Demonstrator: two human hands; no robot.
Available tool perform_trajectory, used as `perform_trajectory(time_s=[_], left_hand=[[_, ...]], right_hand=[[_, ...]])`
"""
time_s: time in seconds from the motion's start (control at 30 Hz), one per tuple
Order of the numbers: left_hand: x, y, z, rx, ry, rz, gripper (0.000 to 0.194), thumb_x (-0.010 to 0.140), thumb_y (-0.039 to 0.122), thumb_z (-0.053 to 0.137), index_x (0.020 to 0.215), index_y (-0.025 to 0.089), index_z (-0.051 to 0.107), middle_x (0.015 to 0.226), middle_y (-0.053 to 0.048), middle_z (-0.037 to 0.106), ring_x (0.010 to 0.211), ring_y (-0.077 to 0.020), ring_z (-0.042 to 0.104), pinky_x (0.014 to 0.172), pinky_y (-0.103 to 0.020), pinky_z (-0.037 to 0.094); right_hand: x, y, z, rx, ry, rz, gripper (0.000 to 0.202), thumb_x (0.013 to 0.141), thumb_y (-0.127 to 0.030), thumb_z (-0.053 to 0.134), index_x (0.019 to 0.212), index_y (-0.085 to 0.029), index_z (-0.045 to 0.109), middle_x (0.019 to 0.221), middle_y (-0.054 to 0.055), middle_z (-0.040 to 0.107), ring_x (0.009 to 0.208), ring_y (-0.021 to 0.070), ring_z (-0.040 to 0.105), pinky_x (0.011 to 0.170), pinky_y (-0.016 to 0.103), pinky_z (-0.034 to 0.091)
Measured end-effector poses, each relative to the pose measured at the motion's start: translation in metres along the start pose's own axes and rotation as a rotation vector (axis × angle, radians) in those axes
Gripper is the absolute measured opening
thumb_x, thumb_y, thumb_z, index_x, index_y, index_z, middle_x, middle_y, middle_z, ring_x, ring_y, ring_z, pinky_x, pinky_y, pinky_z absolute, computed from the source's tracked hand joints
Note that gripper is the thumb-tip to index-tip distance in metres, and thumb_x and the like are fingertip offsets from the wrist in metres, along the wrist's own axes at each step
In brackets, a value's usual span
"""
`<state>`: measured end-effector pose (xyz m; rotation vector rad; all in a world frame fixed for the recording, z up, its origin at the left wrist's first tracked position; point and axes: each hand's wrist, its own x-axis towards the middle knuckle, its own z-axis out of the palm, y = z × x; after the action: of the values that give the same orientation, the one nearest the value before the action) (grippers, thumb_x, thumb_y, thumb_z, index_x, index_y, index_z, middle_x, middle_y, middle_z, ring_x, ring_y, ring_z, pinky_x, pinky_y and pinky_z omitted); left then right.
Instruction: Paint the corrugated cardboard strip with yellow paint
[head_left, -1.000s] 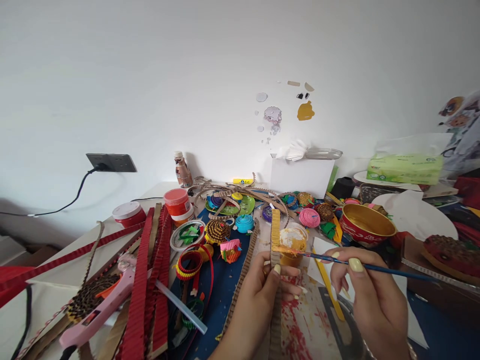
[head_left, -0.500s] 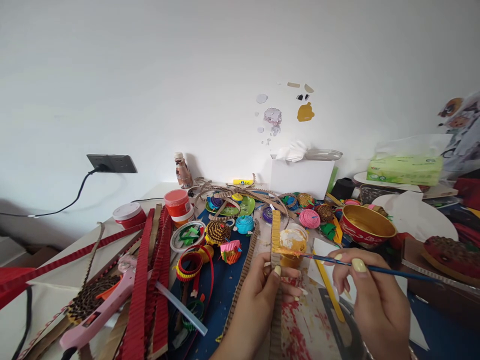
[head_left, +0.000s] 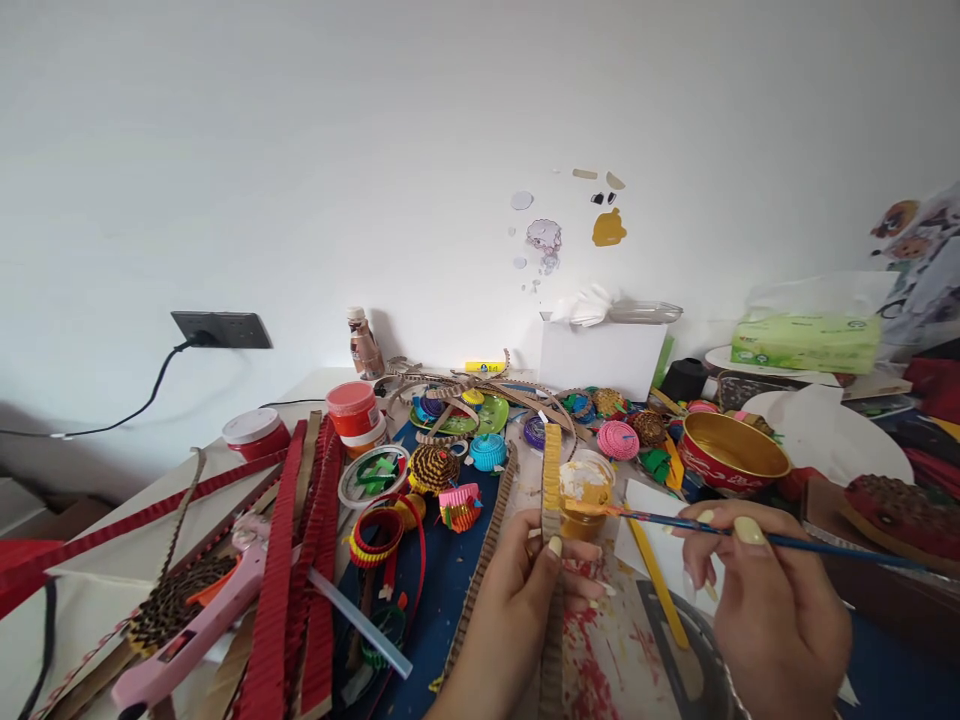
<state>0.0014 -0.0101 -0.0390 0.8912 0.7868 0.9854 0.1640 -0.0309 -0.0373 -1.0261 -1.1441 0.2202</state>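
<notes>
My left hand pinches a narrow corrugated cardboard strip upright between thumb and fingers. Yellow paint covers the strip's upper part; below my fingers it is plain brown. In my right hand is a thin blue paintbrush, held near level. Its orange-yellow bristles point left, over an open jar of yellow paint that stands just behind the strip. A small gap shows between the bristle tip and the strip.
Red corrugated strips, a pink glue gun and stacked red paint jars lie to the left. Small coiled ornaments spread across the middle. A gold-lined red bowl and a tissue pack stand at the right.
My right hand and the paintbrush have moved right, taking the bristles off the strip. My left hand still holds the strip in about the same place. The view has shifted slightly.
</notes>
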Motion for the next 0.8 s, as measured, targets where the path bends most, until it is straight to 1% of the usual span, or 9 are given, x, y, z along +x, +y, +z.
perform_trajectory(time_s=[0.03, 0.2, 0.27, 0.37, 0.4, 0.47, 0.53, 0.67, 0.8], left_hand=[[0.0003, -0.0002, -0.0001, 0.001, -0.004, 0.0, 0.024, 0.08, 0.036, 0.06, 0.095, 0.02, 0.051, 0.091, -0.006, 0.072, 0.068, -0.0182, 0.07, 0.06, -0.027, 0.047], [0.0009, -0.0013, -0.0001, -0.02, -0.008, 0.007, 0.026, 0.081, 0.036, 0.06, 0.098, 0.019, 0.051, 0.089, -0.005, 0.072, 0.066, -0.0162, 0.069, 0.062, -0.026, 0.047], [0.0006, -0.0013, 0.0004, -0.021, -0.013, 0.003, 0.027, 0.08, 0.036, 0.061, 0.098, 0.019, 0.051, 0.088, -0.005, 0.072, 0.066, -0.0158, 0.069, 0.063, -0.026, 0.047], [0.0001, -0.0009, 0.0014, -0.021, -0.001, 0.004, 0.026, 0.08, 0.036, 0.061, 0.096, 0.019, 0.051, 0.089, -0.006, 0.072, 0.067, -0.0166, 0.07, 0.061, -0.026, 0.046], [0.0, -0.0008, 0.0016, -0.022, 0.002, 0.003, 0.026, 0.08, 0.036, 0.061, 0.096, 0.019, 0.05, 0.089, -0.006, 0.073, 0.067, -0.0168, 0.07, 0.061, -0.026, 0.046], [-0.0002, -0.0006, 0.0019, -0.02, 0.001, -0.003, 0.024, 0.08, 0.034, 0.06, 0.097, 0.019, 0.05, 0.089, -0.006, 0.073, 0.067, -0.0167, 0.07, 0.061, -0.025, 0.046], [-0.0005, -0.0005, 0.0019, -0.017, -0.009, -0.011, 0.024, 0.081, 0.033, 0.059, 0.097, 0.018, 0.05, 0.09, -0.006, 0.073, 0.067, -0.016, 0.069, 0.061, -0.025, 0.047], [-0.0008, -0.0004, 0.0009, -0.027, -0.021, -0.008, 0.021, 0.083, 0.032, 0.058, 0.097, 0.018, 0.051, 0.089, -0.005, 0.073, 0.065, -0.0142, 0.068, 0.062, -0.025, 0.047], [0.0001, -0.0001, 0.0004, -0.035, -0.037, -0.012, 0.02, 0.083, 0.031, 0.058, 0.097, 0.017, 0.052, 0.088, -0.004, 0.072, 0.065, -0.0135, 0.068, 0.063, -0.025, 0.047]], right_hand=[[0.0006, -0.0007, 0.0005, 0.013, 0.0, -0.003, 0.017, 0.092, -0.024, 0.042, 0.083, -0.02, 0.057, 0.06, -0.003, 0.056, 0.043, 0.0096, 0.047, 0.052, 0.028, 0.04], [0.0, -0.001, 0.0005, -0.06, -0.117, -0.062, 0.018, 0.092, -0.025, 0.042, 0.086, -0.02, 0.059, 0.055, -0.004, 0.052, 0.048, 0.0101, 0.05, 0.054, 0.026, 0.041], [-0.0007, 0.0, -0.0001, -0.085, -0.095, -0.042, 0.018, 0.092, -0.026, 0.042, 0.085, -0.021, 0.058, 0.054, -0.004, 0.051, 0.052, 0.0103, 0.051, 0.057, 0.026, 0.042], [-0.0005, 0.0003, -0.0005, -0.05, -0.015, 0.031, 0.019, 0.093, -0.027, 0.043, 0.085, -0.021, 0.058, 0.051, -0.006, 0.049, 0.052, 0.0095, 0.051, 0.063, 0.026, 0.044], [-0.0002, -0.0002, -0.0004, -0.033, -0.001, 0.062, 0.019, 0.093, -0.028, 0.044, 0.084, -0.021, 0.059, 0.051, -0.006, 0.05, 0.05, 0.0089, 0.05, 0.062, 0.025, 0.044], [0.0009, -0.0019, 0.0002, -0.022, 0.006, 0.111, 0.02, 0.092, -0.031, 0.046, 0.083, -0.02, 0.06, 0.051, -0.005, 0.052, 0.045, 0.0077, 0.047, 0.054, 0.023, 0.042], [0.0023, -0.0038, 0.0009, -0.034, 0.015, 0.143, 0.021, 0.091, -0.034, 0.047, 0.082, -0.019, 0.06, 0.049, -0.005, 0.053, 0.043, 0.0077, 0.048, 0.047, 0.022, 0.039], [0.0046, -0.0051, 0.0018, -0.05, 0.042, 0.169, 0.023, 0.09, -0.037, 0.049, 0.081, -0.019, 0.059, 0.044, -0.005, 0.05, 0.045, 0.0094, 0.052, 0.048, 0.021, 0.041], [0.0045, -0.0038, 0.0019, -0.081, 0.033, 0.198, 0.027, 0.089, -0.04, 0.049, 0.082, -0.017, 0.061, 0.046, -0.004, 0.05, 0.048, 0.0111, 0.055, 0.049, 0.022, 0.044]])
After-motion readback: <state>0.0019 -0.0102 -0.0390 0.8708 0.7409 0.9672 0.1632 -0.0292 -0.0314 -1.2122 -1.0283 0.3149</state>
